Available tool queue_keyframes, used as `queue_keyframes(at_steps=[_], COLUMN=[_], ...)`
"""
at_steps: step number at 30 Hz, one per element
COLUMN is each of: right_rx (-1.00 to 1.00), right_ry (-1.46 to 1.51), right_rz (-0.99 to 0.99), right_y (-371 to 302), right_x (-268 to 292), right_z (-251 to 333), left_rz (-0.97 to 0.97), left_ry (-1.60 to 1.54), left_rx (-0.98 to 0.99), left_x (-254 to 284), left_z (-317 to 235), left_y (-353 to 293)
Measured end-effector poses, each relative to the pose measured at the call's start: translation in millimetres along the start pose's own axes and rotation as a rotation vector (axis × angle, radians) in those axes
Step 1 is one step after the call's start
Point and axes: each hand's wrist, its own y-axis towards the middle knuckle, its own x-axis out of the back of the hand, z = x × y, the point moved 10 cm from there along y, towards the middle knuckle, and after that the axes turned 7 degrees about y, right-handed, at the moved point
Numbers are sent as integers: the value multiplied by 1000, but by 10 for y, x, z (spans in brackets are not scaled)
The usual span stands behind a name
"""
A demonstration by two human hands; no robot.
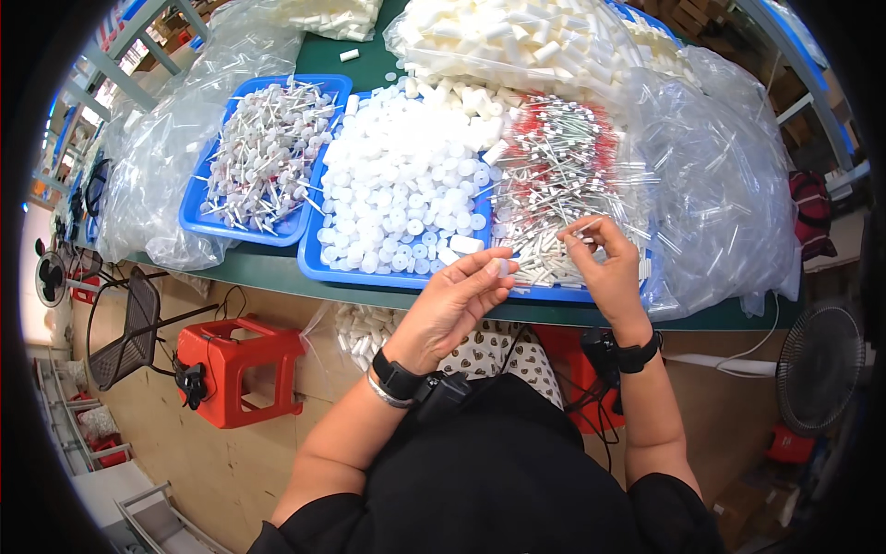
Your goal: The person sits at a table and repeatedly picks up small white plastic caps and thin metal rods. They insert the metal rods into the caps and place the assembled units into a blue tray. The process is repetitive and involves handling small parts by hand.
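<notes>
My left hand (pixel 464 297) is closed, thumb and fingers pinching a small translucent white disc (pixel 503 268) in front of the middle tray. My right hand (pixel 609 272) is over the front of the right-hand pile, its thumb and forefinger closed on a thin pale rod (pixel 569 231). Under and beyond the right hand is a heap of thin rods (pixel 563 152) with white ends, reddish among them. Loose white discs (pixel 397 198) with centre holes fill the blue tray (pixel 318 270) before my left hand.
At the left, another blue tray (pixel 194 222) holds discs with rods through them. Behind lies a large clear bag (pixel 517 37) of white cylinders. Clear plastic bags (pixel 729 185) bulge at the table's right. Below are a red stool (pixel 221 369) and a black fan (pixel 821 369).
</notes>
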Motion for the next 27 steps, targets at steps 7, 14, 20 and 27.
queue_keyframes(at_steps=[7,14,20,27], right_rx=[-67,-134,-135,-100], right_ry=[259,581,526,482], right_rz=[-43,53,77,53], right_y=[-65,-194,-216,-194], right_x=[51,-183,-243,-226], right_z=[-124,-29,-107,-109], left_rz=[50,111,128,110], left_ry=[-223,-318,-393,-440], left_rx=[69,102,108,137], left_x=[-145,-217,-277,-246], left_z=[216,340,329,350], left_y=[95,162,169,148])
